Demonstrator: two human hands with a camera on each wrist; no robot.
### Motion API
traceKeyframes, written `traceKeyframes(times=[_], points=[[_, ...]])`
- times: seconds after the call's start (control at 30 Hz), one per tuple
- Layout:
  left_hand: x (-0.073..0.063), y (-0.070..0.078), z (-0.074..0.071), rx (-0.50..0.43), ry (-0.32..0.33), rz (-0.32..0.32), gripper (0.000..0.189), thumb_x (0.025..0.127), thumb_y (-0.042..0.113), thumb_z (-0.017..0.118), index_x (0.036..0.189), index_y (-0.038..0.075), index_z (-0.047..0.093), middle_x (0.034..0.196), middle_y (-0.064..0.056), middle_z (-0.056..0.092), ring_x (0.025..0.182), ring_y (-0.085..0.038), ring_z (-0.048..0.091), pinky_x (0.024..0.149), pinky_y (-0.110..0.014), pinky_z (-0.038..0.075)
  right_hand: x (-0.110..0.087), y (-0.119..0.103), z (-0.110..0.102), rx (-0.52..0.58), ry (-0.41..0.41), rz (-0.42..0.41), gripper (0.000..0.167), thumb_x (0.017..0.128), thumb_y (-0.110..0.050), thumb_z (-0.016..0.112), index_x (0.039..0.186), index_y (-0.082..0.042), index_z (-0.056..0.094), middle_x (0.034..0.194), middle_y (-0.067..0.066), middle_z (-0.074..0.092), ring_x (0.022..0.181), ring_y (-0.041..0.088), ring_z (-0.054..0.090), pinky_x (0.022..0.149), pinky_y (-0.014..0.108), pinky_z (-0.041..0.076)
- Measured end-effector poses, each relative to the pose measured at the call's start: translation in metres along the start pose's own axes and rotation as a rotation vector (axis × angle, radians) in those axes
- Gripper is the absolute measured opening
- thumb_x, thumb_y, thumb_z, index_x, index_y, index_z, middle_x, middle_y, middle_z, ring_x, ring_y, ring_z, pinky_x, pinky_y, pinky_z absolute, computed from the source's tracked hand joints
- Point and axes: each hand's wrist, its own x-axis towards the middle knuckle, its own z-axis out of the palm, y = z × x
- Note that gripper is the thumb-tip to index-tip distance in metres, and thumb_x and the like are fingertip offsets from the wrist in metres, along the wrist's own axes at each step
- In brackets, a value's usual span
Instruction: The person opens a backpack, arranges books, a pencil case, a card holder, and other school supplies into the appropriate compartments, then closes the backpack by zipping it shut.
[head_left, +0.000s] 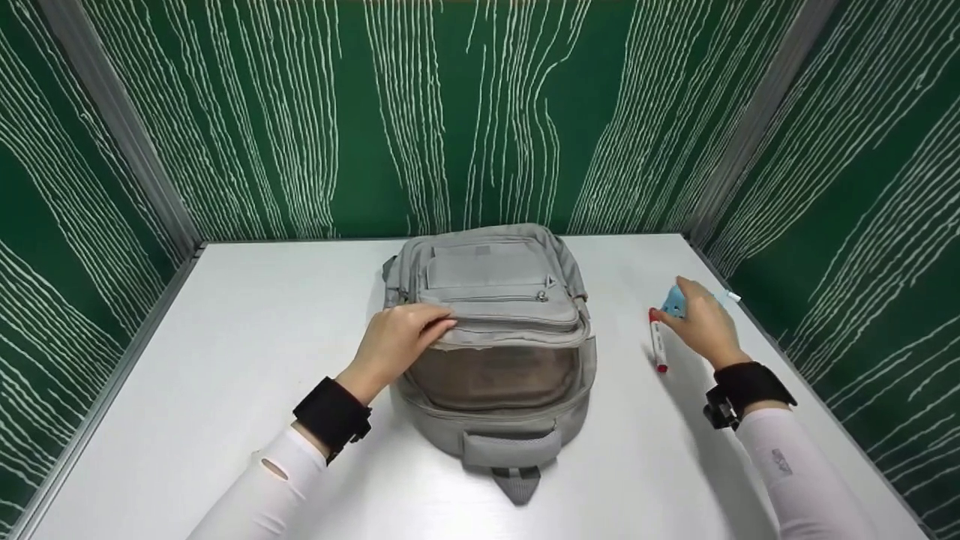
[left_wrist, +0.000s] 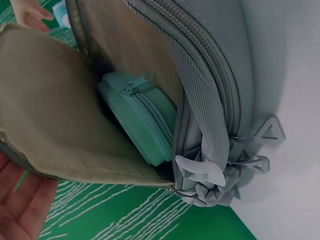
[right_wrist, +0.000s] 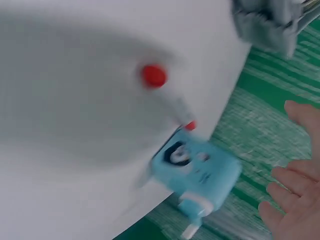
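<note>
A grey backpack (head_left: 491, 270) lies on the table with its main compartment unzipped. My left hand (head_left: 397, 337) pinches the edge of its front flap (left_wrist: 60, 125) and holds it raised. Inside, a teal zippered case (left_wrist: 137, 117) shows in the left wrist view. Over at the right, my right hand (head_left: 701, 322) is at a light-blue, cartoon-printed object (right_wrist: 200, 167) with a narrower end and a white tip; its fingers are spread loosely and hide part of it in the head view. Beside that object lies a white marker (head_left: 658, 345) with red ends.
The white table (head_left: 285, 300) bears all of this. Green panels with white wavy lines (head_left: 480, 112) stand behind it and on both sides, joined by grey corner posts (head_left: 739, 127). The backpack's top handle (head_left: 511, 448) points toward me.
</note>
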Motion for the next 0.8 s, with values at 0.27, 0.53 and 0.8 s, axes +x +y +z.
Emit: traceKeyframes(times=[0.27, 0.53, 0.8], points=[[-0.001, -0.001, 0.001, -0.011, -0.009, 0.000, 0.022, 0.096, 0.026, 0.071, 0.109, 0.012, 0.080, 0.105, -0.006, 0.081, 0.097, -0.023, 0.078, 0.084, -0.040, 0.063, 0.004, 0.040, 0.008, -0.111, 0.058, 0.019, 0.076, 0.086, -0.010, 0.078, 0.139, 0.025, 0.037, 0.132, 0.048, 0.048, 0.121, 0.062, 0.049, 0.106, 0.072, 0.042], [0.000, -0.002, 0.000, -0.015, 0.003, 0.015, 0.020, 0.095, 0.026, 0.072, 0.107, 0.012, 0.080, 0.103, -0.005, 0.081, 0.097, -0.023, 0.078, 0.085, -0.040, 0.063, 0.011, 0.050, 0.011, -0.114, -0.042, 0.131, 0.078, 0.092, -0.010, 0.072, 0.146, 0.025, 0.028, 0.141, 0.050, 0.039, 0.132, 0.063, 0.042, 0.111, 0.072, 0.039], [0.001, -0.003, -0.002, -0.021, -0.014, -0.007, 0.021, 0.096, 0.026, 0.071, 0.108, 0.012, 0.080, 0.103, -0.005, 0.081, 0.097, -0.023, 0.078, 0.086, -0.040, 0.063, 0.013, 0.053, 0.014, -0.101, 0.019, 0.190, 0.053, 0.096, -0.009, 0.066, 0.134, 0.020, 0.044, 0.129, 0.046, 0.052, 0.116, 0.060, 0.057, 0.096, 0.071, 0.050]])
